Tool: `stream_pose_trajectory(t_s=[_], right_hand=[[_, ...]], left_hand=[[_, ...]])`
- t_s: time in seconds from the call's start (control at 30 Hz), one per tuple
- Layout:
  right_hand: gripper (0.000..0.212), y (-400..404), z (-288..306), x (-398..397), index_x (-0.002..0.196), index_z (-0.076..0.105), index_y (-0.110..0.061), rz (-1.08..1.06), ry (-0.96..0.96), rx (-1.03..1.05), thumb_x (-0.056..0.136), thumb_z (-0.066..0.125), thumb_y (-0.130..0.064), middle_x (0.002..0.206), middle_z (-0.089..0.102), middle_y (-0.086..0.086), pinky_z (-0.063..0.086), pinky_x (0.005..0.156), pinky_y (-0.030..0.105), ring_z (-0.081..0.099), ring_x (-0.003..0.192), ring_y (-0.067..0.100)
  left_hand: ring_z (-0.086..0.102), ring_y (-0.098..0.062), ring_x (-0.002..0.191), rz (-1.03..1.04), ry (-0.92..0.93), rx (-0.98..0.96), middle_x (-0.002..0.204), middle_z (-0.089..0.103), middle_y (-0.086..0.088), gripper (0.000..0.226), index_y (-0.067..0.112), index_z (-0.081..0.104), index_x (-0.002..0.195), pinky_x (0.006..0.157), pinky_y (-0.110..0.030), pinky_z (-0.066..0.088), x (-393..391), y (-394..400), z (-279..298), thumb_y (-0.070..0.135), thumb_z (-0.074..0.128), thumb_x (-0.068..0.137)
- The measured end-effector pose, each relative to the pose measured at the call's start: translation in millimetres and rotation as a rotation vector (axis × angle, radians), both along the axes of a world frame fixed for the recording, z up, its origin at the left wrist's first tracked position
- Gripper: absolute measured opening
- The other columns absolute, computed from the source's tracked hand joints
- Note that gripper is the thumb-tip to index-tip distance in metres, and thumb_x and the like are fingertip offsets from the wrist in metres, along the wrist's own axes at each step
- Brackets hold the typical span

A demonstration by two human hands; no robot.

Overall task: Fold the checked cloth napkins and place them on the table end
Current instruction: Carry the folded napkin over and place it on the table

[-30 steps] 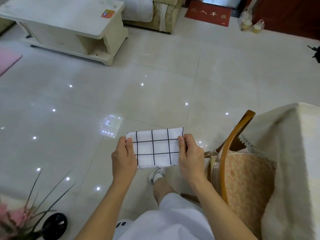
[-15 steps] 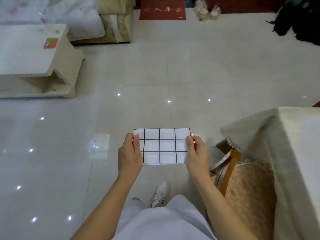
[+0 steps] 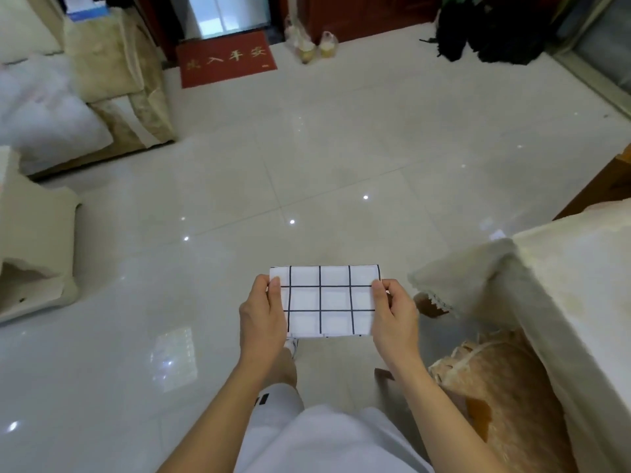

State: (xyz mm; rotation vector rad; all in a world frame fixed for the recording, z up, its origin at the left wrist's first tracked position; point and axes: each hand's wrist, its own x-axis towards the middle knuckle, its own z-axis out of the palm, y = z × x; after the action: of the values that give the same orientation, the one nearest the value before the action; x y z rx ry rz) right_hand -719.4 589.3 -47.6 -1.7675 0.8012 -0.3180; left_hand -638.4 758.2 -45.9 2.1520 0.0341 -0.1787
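Observation:
A folded white napkin with a black check [image 3: 324, 300] is held flat in the air in front of me, above the tiled floor. My left hand [image 3: 261, 314] pinches its left edge with the thumb on top. My right hand [image 3: 394, 312] pinches its right edge the same way. The table with a cream cloth [image 3: 560, 268] stands to the right, its near corner just right of the napkin.
A chair with a patterned seat [image 3: 495, 384] is tucked under the table at lower right. A low white coffee table [image 3: 34, 240] is at left, a sofa [image 3: 102, 73] behind it. A red doormat [image 3: 225, 58] and black bags [image 3: 488, 35] lie at the far wall.
My view has turned to the right and lifted, so the coffee table slid left and the dining table came closer. Both hands kept their hold on the napkin.

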Motion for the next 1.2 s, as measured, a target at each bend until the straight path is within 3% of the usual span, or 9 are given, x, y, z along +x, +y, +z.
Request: stream_pose_trajectory(t_s=[0.13,0.23,0.43,0.57,0.7,0.83,1.2], right_hand=[[0.031,-26.5,4.7,71.1,0.078,0.054,-0.01,-0.119,0.032,-0.04,0.104,0.048,-0.025,0.061,0.043,-0.004,0.031,0.054,0.024,0.036,0.055,0.006],[0.029,-42.2,16.2,119.6,0.078,0.053,-0.014,-0.198,0.04,-0.039,0.104,0.048,-0.025,0.06,0.043,-0.008,0.032,0.056,0.029,0.036,0.055,0.005],[0.028,-69.3,21.3,184.6,0.082,0.056,-0.013,-0.384,0.059,-0.039,0.104,0.047,-0.027,0.064,0.049,-0.006,0.035,0.056,0.026,0.041,0.057,0.002],[0.029,-99.0,19.1,203.6,0.081,0.057,-0.012,-0.486,0.058,-0.011,0.104,0.049,-0.027,0.062,0.049,-0.007,0.037,0.056,0.028,0.04,0.055,0.002],[0.03,-135.5,17.2,216.1,0.074,0.053,-0.019,-0.585,0.044,-0.033,0.103,0.05,-0.025,0.059,0.044,-0.01,0.032,0.051,0.016,0.039,0.053,0.002],[0.032,-181.6,9.5,224.5,0.073,0.05,-0.014,-0.671,0.044,-0.014,0.103,0.051,-0.027,0.06,0.039,-0.004,0.031,0.053,0.024,0.034,0.055,0.005],[0.031,-393.6,13.2,240.3,0.079,0.055,-0.01,-0.8,0.01,-0.056,0.103,0.05,-0.029,0.058,0.036,-0.006,0.032,0.05,0.02,0.033,0.053,0.006]], left_hand=[[0.04,-0.016,0.058,-0.125,-0.003,-0.02,0.065,0.048,-0.001,0.035,0.007,0.045,0.081,0.05,-0.023,0.031,91.6,-35.8,-0.2,0.031,0.037,0.106],[0.043,-0.017,0.059,-0.21,-0.008,-0.035,0.066,0.052,-0.006,0.035,0.009,0.046,0.081,0.054,-0.035,0.037,155.8,-60.5,6.8,0.031,0.038,0.106],[0.043,-0.009,0.056,-0.384,0.014,-0.05,0.066,0.053,-0.005,0.035,0.01,0.049,0.082,0.054,-0.032,0.036,245.7,-114.2,15.8,0.032,0.039,0.106],[0.044,-0.007,0.055,-0.47,0.042,-0.058,0.066,0.053,-0.003,0.035,0.01,0.048,0.08,0.051,-0.025,0.035,276.3,-155.9,13.0,0.031,0.039,0.106],[0.047,-0.011,0.059,-0.572,0.055,-0.064,0.069,0.055,-0.003,0.035,0.009,0.048,0.081,0.054,-0.029,0.04,296.6,-204.2,10.1,0.031,0.038,0.106],[0.05,0.001,0.057,-0.671,0.037,-0.054,0.067,0.052,0.002,0.032,0.018,0.045,0.077,0.049,-0.016,0.038,313.1,-265.1,11.4,0.028,0.038,0.106],[0.047,0.002,0.053,-0.78,0.025,-0.052,0.063,0.046,0.005,0.034,0.021,0.042,0.072,0.048,-0.014,0.035,335.9,-501.6,19.6,0.027,0.04,0.106]])
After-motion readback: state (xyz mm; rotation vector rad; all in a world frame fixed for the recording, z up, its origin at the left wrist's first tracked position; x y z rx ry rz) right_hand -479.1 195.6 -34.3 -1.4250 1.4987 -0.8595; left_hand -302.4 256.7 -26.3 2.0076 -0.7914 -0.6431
